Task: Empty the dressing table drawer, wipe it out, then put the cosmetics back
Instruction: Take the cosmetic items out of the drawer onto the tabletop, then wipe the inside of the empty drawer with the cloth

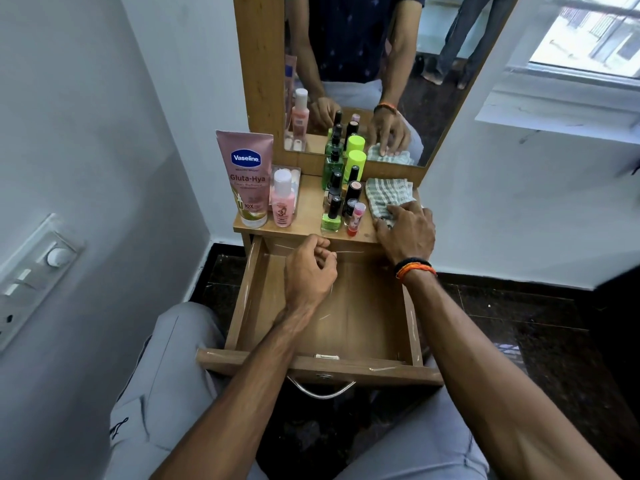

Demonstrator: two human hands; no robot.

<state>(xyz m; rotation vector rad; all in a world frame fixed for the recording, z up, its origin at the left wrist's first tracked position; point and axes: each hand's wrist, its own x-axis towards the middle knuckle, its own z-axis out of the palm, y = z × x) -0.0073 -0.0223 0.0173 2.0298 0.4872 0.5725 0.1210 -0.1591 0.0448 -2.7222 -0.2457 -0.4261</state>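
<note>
Drawer point(346, 323) pulled fully open, interior bare wood. Left hand point(310, 268) hangs over it, fingers loosely curled, holding nothing. Right hand point(407, 233) grips the checked cloth point(388, 195) on the table top point(311, 199), beside nail polish bottles point(334, 213) and a pink Vaseline tube point(246, 178).

Drawer point(346, 323) pulled out below table top point(304, 202), mirror point(363, 64) behind.

On top, far left: lotion tube point(245, 176), small bottle point(283, 202) just right of it. Centre: cluster of nail polish bottles point(341, 199). Right: cloth point(388, 195), right hand point(407, 232) on its near edge. Left hand point(310, 268) over drawer's back part.
</note>
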